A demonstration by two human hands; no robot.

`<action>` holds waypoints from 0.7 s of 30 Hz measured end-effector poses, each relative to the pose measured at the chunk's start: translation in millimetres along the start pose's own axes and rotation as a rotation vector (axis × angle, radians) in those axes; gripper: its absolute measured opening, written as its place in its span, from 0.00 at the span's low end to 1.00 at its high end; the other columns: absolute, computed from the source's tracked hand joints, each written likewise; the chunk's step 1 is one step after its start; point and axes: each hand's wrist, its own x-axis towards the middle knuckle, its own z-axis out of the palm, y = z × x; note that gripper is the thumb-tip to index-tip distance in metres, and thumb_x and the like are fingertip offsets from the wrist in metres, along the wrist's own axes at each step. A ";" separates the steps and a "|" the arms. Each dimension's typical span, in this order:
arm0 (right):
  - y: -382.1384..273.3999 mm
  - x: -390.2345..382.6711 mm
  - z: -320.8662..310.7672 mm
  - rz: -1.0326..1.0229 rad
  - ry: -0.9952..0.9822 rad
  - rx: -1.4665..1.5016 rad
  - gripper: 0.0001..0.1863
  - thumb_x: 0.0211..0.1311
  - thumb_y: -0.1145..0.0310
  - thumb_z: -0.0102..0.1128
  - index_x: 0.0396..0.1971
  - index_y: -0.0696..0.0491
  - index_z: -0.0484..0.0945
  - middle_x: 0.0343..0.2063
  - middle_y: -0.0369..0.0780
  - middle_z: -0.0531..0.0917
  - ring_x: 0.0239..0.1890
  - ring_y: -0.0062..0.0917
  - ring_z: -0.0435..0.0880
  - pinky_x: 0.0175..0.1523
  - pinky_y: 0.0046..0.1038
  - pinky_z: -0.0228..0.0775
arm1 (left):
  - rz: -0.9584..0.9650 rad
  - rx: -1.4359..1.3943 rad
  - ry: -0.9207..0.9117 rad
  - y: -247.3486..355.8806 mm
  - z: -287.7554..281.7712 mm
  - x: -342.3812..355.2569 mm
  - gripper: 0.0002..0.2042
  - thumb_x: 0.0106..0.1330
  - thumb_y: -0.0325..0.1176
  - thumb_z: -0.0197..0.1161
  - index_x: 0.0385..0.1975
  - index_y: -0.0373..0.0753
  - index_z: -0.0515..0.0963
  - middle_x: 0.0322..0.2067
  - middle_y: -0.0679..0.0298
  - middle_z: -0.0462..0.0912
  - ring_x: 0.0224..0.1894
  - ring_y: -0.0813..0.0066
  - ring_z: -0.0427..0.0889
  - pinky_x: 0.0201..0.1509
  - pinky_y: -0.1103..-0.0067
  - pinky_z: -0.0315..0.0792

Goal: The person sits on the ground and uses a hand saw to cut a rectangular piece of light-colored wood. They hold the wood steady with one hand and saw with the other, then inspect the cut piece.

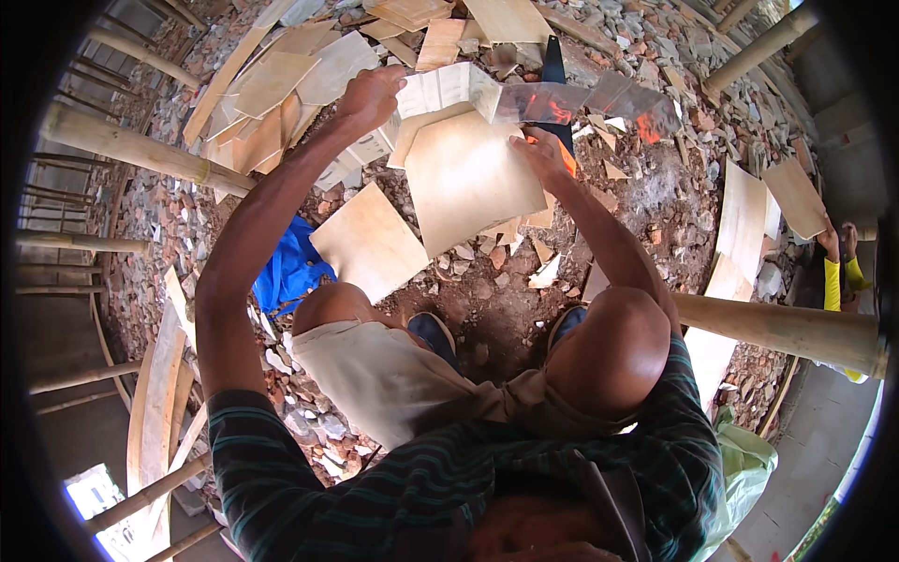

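Note:
My left hand (373, 96) is raised at the upper left, its fingers closed on the end of a creased, shiny plastic strip (449, 89). The strip runs to the right, where its see-through part (590, 101) shows orange reflections. At the upper right corner of a pale plywood piece (473, 183), my right hand (541, 157) has its fingers closed on the edge. Just beside that hand is a black tool with an orange part (553, 66), partly hidden behind the strip and hand. Another plywood piece (370, 242) lies near my left knee.
Broken brick and stone rubble (646, 187) covers the ground. Scrap wood sheets (281, 89) are heaped at the far left. Bamboo poles (140, 145) stand on both sides. A blue bag (290, 267) lies by my left knee. At the right, another person's hands (833, 242) hold a board (794, 197).

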 end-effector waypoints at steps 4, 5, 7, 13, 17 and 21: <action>-7.2 -25.1 -4.0 -0.159 0.067 -0.502 0.23 0.60 0.64 0.61 0.50 0.64 0.74 0.30 0.44 0.84 0.33 0.27 0.82 0.38 0.29 0.73 | 0.079 -0.038 0.058 -5.7 18.3 -5.6 0.06 0.68 0.33 0.56 0.40 0.41 0.75 0.34 0.49 0.82 0.39 0.45 0.81 0.42 0.59 0.73; -16.5 -35.3 -7.8 -0.110 0.079 -0.561 0.24 0.59 0.65 0.62 0.52 0.62 0.73 0.32 0.44 0.83 0.35 0.30 0.82 0.40 0.31 0.73 | 0.056 -0.018 0.031 -7.2 21.7 -6.1 0.08 0.69 0.34 0.55 0.43 0.42 0.76 0.35 0.48 0.82 0.40 0.44 0.81 0.43 0.60 0.72; -44.9 -57.9 -16.4 -0.175 0.086 -0.519 0.27 0.56 0.67 0.65 0.56 0.59 0.70 0.36 0.44 0.82 0.40 0.34 0.81 0.43 0.34 0.72 | 0.031 0.031 -0.020 -10.3 27.0 -6.9 0.10 0.70 0.35 0.54 0.47 0.43 0.77 0.37 0.47 0.82 0.43 0.44 0.80 0.45 0.61 0.72; -141.7 -49.4 -42.9 -0.906 0.337 -1.240 0.30 0.53 0.65 0.67 0.57 0.54 0.70 0.44 0.43 0.79 0.53 0.37 0.75 0.61 0.41 0.62 | 0.073 -0.066 0.061 -16.3 39.6 -6.6 0.09 0.68 0.33 0.56 0.45 0.42 0.76 0.38 0.47 0.81 0.42 0.44 0.80 0.44 0.60 0.73; -149.5 8.5 -59.4 -0.671 -0.064 -1.509 0.30 0.53 0.61 0.67 0.56 0.53 0.71 0.48 0.42 0.78 0.57 0.38 0.73 0.64 0.44 0.61 | 0.156 -0.060 0.142 -18.4 43.1 -6.3 0.04 0.66 0.31 0.57 0.36 0.41 0.76 0.30 0.49 0.82 0.35 0.46 0.81 0.38 0.57 0.73; -133.8 40.2 -70.0 -0.775 -0.305 -1.717 0.18 0.58 0.67 0.59 0.49 0.52 0.74 0.44 0.43 0.81 0.50 0.39 0.81 0.48 0.44 0.76 | 0.162 -0.027 0.157 -20.8 47.5 -9.5 0.04 0.66 0.31 0.57 0.37 0.41 0.76 0.27 0.48 0.81 0.33 0.46 0.82 0.37 0.57 0.74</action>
